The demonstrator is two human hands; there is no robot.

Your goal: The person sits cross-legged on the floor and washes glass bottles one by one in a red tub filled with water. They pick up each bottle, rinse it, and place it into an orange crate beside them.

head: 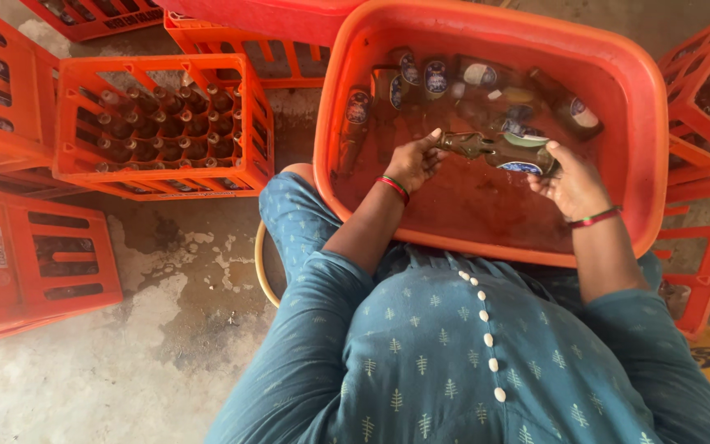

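A brown glass bottle [486, 149] with a blue and white label lies sideways over the water in a large orange plastic tub [618, 90]. My left hand [412, 162] holds its neck end, thumb up against the glass. My right hand [570, 182] grips its labelled body. Both wrists wear red bangles. Several more labelled brown bottles [421, 82] lie soaking in murky water at the far side of the tub. The tub rests against my knees, which are covered by a blue patterned garment.
An orange crate [76, 123] full of upright brown bottles stands to the left on wet concrete floor [149, 329]. More orange crates [34, 263] surround it at left and at the right edge [700, 205]. A pale hose [261, 271] curves by my left knee.
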